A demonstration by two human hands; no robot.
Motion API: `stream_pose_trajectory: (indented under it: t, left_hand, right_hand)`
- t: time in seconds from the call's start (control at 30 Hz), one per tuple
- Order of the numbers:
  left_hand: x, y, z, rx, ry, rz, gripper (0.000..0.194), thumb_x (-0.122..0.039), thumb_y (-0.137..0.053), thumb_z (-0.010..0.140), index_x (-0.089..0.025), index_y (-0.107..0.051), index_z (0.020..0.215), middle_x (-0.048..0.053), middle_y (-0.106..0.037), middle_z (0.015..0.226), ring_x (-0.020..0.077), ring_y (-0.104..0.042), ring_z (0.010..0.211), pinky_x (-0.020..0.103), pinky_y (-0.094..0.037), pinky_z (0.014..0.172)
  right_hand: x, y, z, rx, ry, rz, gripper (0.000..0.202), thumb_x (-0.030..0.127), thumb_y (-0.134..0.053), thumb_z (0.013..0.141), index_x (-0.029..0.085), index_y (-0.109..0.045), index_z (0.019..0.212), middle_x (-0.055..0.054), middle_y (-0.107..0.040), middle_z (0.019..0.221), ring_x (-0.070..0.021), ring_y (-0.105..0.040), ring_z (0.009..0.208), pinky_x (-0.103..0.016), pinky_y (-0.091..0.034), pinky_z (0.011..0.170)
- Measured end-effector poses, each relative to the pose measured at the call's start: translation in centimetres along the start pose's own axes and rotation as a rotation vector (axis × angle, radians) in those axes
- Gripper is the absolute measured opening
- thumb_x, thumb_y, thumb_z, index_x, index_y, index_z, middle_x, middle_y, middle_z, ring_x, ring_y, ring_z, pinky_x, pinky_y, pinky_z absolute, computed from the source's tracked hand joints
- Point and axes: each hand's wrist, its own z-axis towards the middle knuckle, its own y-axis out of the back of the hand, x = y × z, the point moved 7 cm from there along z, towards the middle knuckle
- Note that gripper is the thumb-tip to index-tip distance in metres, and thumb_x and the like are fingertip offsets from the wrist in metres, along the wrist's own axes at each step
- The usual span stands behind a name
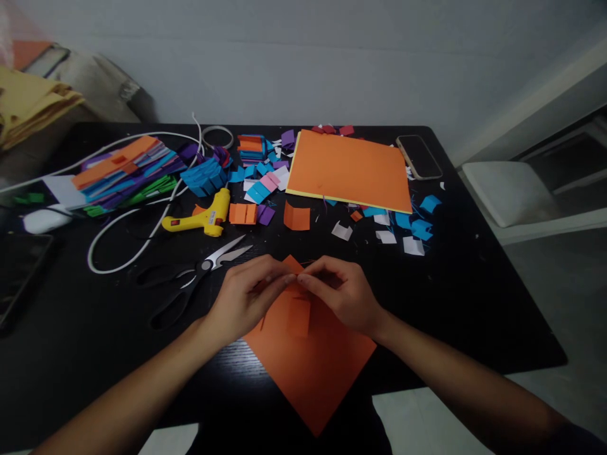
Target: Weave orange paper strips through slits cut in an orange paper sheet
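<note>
An orange paper sheet [315, 379] lies turned like a diamond at the table's front edge. On it rests a small folded orange piece [299, 318]. Above the sheet's upper part, my left hand [251, 294] and my right hand [342, 292] meet fingertip to fingertip. Both are pinched on a small orange paper piece, mostly hidden by the fingers. Black-handled scissors [205, 265] lie partly open left of my left hand.
A yellow glue gun [203, 218], white cable [95, 253], stacked coloured strips [128, 174] and a dark phone [23, 272] are at left. Orange sheets [351, 169], another phone [420, 157] and scattered paper scraps [342, 231] lie behind my hands. A stool [497, 193] stands right.
</note>
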Motion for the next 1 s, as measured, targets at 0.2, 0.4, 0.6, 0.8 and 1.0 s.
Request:
stream_pose_trajectory:
  t: [0.2,0.4,0.6,0.8,1.0]
  left_hand:
    - [0.02,-0.07,0.07,-0.003,0.006,0.003,0.012,-0.021,-0.065,0.1,-0.018,-0.07,0.089,0.002,-0.071,0.082,0.012,-0.063,0.069,0.023,-0.047,0.06]
    - [0.05,-0.07,0.06,-0.015,0.013,0.009,0.011,-0.021,-0.065,0.1,-0.019,-0.07,0.09,0.002,-0.071,0.081,0.0124,-0.062,0.069,0.024,-0.047,0.06]
    - [0.08,-0.01,0.07,-0.021,0.012,0.008,0.012,-0.023,-0.066,0.1,-0.018,-0.071,0.09,0.002,-0.071,0.079,0.0121,-0.061,0.067,0.024,-0.046,0.059]
    - [0.11,-0.04,0.09,-0.018,0.012,0.005,0.011,-0.022,-0.066,0.1,-0.018,-0.072,0.091,0.001,-0.071,0.081,0.0116,-0.062,0.069,0.023,-0.046,0.061]
    - [0.15,-0.04,0.12,-0.025,0.012,-0.002,0.011,-0.021,-0.067,0.099,-0.018,-0.071,0.09,0.001,-0.071,0.081,0.011,-0.063,0.069,0.022,-0.046,0.061]
  right_hand:
    - [-0.27,-0.07,-0.06,0.013,-0.026,0.035,0.015,0.035,-0.08,0.087,0.021,-0.076,0.085,-0.001,-0.077,0.08,-0.0157,-0.075,0.074,-0.027,-0.062,0.068]
    - [-0.4,-0.09,-0.01,0.009,-0.048,0.034,0.019,0.04,-0.08,0.087,0.022,-0.076,0.086,-0.002,-0.077,0.081,-0.0177,-0.075,0.075,-0.03,-0.064,0.069]
    - [-0.42,-0.14,-0.05,0.011,-0.067,0.06,0.019,0.04,-0.081,0.086,0.021,-0.076,0.086,-0.002,-0.077,0.083,-0.0174,-0.076,0.076,-0.029,-0.065,0.07]
    - [-0.25,-0.05,-0.01,0.007,-0.034,0.032,0.017,0.038,-0.08,0.087,0.021,-0.076,0.086,-0.002,-0.076,0.081,-0.0167,-0.074,0.075,-0.028,-0.064,0.069]
    - [-0.28,-0.1,0.01,0.006,-0.05,0.039,0.018,0.039,-0.08,0.087,0.021,-0.076,0.086,-0.002,-0.076,0.081,-0.0172,-0.075,0.075,-0.029,-0.065,0.068]
